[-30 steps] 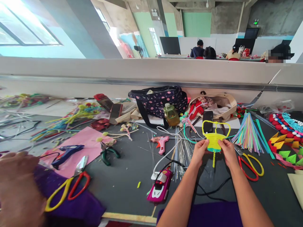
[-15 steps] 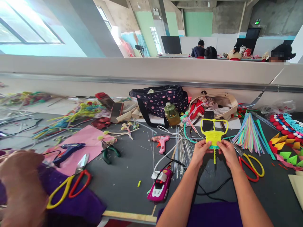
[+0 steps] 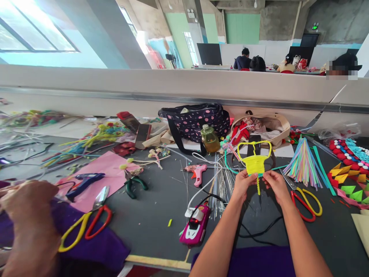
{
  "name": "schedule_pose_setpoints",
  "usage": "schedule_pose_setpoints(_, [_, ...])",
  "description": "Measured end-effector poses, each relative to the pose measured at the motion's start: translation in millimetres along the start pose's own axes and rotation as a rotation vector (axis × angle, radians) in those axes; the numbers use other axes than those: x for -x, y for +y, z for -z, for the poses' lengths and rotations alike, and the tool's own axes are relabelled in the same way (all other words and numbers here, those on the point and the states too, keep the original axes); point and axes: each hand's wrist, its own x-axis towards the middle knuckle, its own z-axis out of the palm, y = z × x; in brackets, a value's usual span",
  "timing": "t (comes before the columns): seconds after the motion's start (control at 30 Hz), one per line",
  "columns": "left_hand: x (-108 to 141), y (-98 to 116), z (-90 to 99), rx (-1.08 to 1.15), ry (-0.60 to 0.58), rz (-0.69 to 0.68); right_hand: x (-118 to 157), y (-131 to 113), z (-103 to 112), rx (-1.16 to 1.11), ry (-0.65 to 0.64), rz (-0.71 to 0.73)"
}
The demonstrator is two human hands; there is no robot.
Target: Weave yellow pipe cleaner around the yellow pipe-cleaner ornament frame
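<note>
Concrete and pale green walls (image 3: pixel 242 29) rise beyond a long white partition (image 3: pixel 115 80), with people seated at the far side. Nearer, a dark grey tabletop (image 3: pixel 155 223) carries a spotted dark bag (image 3: pixel 201 123), with a tan bag (image 3: pixel 284 123) just beside it. Pink paper (image 3: pixel 112 165) lies to the left, near another person's blurred hand (image 3: pixel 25 200). Toward the right, a fanned bundle of pastel stems (image 3: pixel 302 165) sits near red-and-yellow scissors (image 3: pixel 309 204). A purple toy car (image 3: pixel 196 227) rests near the front edge, below a pink glue gun (image 3: pixel 198 175). Above the tabletop, between the left hand (image 3: pixel 242 184) and the right hand (image 3: pixel 275 184), is a yellow fuzzy figure (image 3: pixel 255 164), its loops upward and in front of a black phone (image 3: pixel 256 138). Each hand's fingers are nearly closed, pinching its lower corners beside a narrow teal band (image 3: pixel 260 175); a twisted yellow tail (image 3: pixel 258 187) hangs below. One yellow scrap (image 3: pixel 170 222) lies near the car.
</note>
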Motion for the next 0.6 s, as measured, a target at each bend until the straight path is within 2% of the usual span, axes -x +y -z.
schedule_pose_setpoints(0.13, [0.4, 0.5, -0.7, 0.016, 0.023, -0.002, 1.8, 0.1, -3.2, 0.02, -0.02, -0.004])
schedule_pose_setpoints(0.6, [-0.6, 0.7, -0.5, -0.038, -0.004, -0.063, -2.6, 8.8, -6.2, -0.015, -0.022, 0.013])
